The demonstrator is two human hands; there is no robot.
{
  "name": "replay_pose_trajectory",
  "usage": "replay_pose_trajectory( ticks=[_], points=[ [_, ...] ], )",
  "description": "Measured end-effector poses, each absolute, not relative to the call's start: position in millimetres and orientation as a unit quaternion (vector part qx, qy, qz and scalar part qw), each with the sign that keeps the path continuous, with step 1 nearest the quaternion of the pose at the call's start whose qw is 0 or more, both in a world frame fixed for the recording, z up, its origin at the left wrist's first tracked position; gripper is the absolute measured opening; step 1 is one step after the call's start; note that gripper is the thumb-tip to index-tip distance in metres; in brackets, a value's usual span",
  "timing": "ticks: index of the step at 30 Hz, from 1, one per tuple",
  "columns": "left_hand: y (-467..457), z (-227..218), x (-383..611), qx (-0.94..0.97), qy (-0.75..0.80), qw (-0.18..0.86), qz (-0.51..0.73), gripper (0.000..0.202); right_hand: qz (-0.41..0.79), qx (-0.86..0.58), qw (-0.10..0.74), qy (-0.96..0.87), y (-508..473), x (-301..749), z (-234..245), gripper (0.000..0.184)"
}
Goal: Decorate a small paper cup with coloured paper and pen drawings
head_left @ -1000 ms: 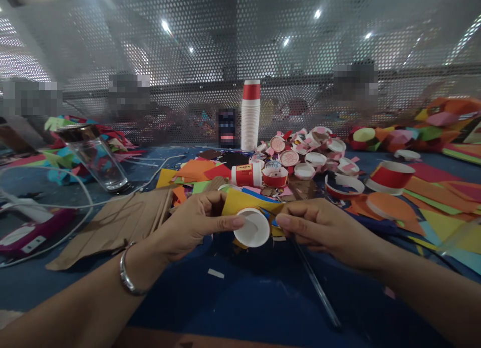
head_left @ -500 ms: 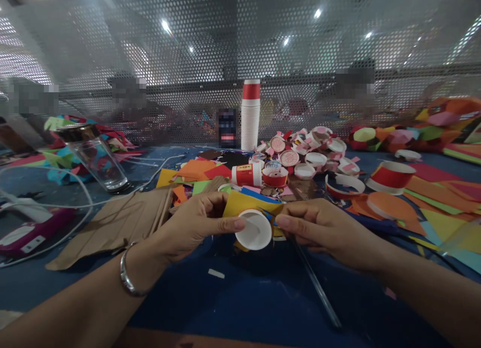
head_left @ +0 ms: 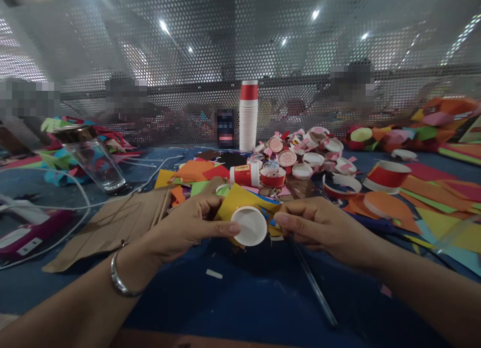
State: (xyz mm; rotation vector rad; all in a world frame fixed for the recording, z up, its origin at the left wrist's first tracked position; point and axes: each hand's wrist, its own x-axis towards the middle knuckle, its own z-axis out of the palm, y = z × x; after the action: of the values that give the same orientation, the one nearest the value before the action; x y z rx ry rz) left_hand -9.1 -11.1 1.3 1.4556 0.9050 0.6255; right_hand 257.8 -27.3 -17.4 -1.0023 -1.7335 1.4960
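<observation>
With the left hand (head_left: 190, 220), pinching yellow paper (head_left: 235, 200) and a round white cup (head_left: 249, 226) above the blue table (head_left: 225, 303), in from its near edge; with the right hand (head_left: 319, 225), bending fingers beside the paper's right edge, hiding the grip too well to tell its contents.

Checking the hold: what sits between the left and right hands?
Between the left hand and right hand, the head view shows a white cup-shaped piece and yellow paper.

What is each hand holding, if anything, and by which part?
The left hand pinches the white cup piece and yellow paper at their left sides. I cannot tell what, if anything, the right hand grips.
</observation>
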Motion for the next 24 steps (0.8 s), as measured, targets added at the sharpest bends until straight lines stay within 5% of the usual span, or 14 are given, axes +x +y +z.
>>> replay_pose_trajectory(
  ticks=[18,24],
  points=[
    [-11.0,-0.5,-8.9,0.646,0.391,0.587,0.292,0.017,0.559,-0.389,0.314,-0.661,-27.0,257.2,-16.0,0.056],
    [-12.1,3.6,-5.2,0.591,0.405,0.608,0.343,0.031,0.56,-0.39,0.314,-0.661,-27.2,257.5,-16.7,0.056]
  ],
)
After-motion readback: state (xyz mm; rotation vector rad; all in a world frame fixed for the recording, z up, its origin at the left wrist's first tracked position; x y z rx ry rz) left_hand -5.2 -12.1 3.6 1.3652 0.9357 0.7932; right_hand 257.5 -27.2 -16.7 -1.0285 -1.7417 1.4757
